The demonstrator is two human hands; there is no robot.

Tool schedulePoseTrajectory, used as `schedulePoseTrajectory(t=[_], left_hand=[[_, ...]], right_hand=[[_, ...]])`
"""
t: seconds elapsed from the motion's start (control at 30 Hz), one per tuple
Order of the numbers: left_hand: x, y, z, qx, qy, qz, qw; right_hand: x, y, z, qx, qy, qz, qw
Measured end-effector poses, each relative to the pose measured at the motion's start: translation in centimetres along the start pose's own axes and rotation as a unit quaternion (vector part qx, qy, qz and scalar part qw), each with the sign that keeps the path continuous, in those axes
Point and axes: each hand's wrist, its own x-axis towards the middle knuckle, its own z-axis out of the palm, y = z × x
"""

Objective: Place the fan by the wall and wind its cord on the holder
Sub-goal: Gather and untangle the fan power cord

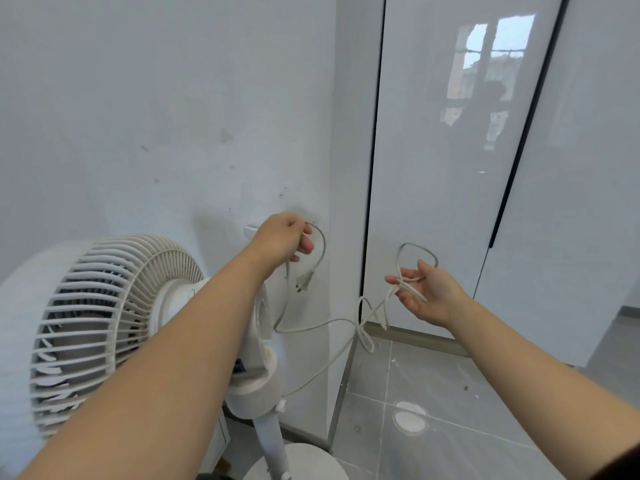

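Observation:
A white pedestal fan (104,323) stands at the lower left, close to the wall (156,116), its grille facing left. Its white cord (322,327) runs from the fan body up to both hands. My left hand (282,239) holds the cord's plug end up against the wall, right beside a small white holder (251,231) that it partly hides; the plug (304,280) dangles below it. My right hand (427,292), palm up, holds several loose loops of the cord in front of the cabinet.
Glossy white cabinet doors (450,168) fill the right side, past a wall corner (346,271). Grey floor tiles (450,410) with a round white floor cap (410,421) lie below. The fan's round base (301,462) sits at the bottom.

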Motion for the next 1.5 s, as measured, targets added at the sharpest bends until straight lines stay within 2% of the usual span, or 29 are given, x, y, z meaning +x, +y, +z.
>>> schedulePoseTrajectory(t=[0.07, 0.23, 0.33, 0.43, 0.53, 0.77, 0.97, 1.1, 1.27, 1.37, 1.43, 1.5], left_hand=[[0.0, 0.0, 0.4, 0.043, -0.06, -0.025, 0.997], [0.0, -0.7, 0.6, 0.177, -0.138, -0.045, 0.974], [-0.5, -0.3, 0.6, 0.179, -0.212, -0.026, 0.96], [-1.5, 0.4, 0.7, 0.185, -0.317, -0.039, 0.929], [-1.9, 0.5, 1.1, 0.202, -0.367, -0.053, 0.907], [-1.8, 0.2, 1.0, 0.243, -0.376, -0.027, 0.894], [-1.6, 0.1, 1.1, 0.214, -0.325, -0.022, 0.921], [-1.6, 0.1, 0.9, 0.195, -0.274, -0.018, 0.942], [-1.7, 0.2, 0.7, 0.171, -0.197, -0.003, 0.965], [-1.7, 0.3, 0.8, 0.165, -0.168, -0.001, 0.972], [-1.7, 0.4, 0.8, 0.168, -0.158, -0.003, 0.973], [-1.5, 0.3, 0.8, 0.169, -0.15, -0.006, 0.974]], right_hand=[[-0.7, -0.8, 1.2, 0.023, -0.038, -0.011, 0.999], [-2.7, -2.2, 4.4, 0.055, -0.097, -0.045, 0.993], [-3.4, -2.1, 6.0, 0.058, -0.124, -0.063, 0.989], [-3.6, -1.9, 7.0, 0.069, -0.128, -0.084, 0.986], [-3.4, -1.7, 7.3, 0.083, -0.126, -0.097, 0.984], [-3.4, -2.1, 6.6, 0.086, -0.122, -0.102, 0.984], [-2.4, -2.3, 5.5, 0.029, -0.126, -0.123, 0.984], [-1.2, -1.8, 4.6, 0.033, -0.124, -0.095, 0.987], [0.0, -1.3, 3.5, 0.092, -0.099, -0.059, 0.989], [0.6, 1.0, 2.8, -0.069, -0.098, -0.014, 0.993], [0.5, 2.9, 2.8, -0.206, -0.14, 0.018, 0.968], [0.3, 4.4, 3.0, -0.294, -0.209, 0.027, 0.932]])
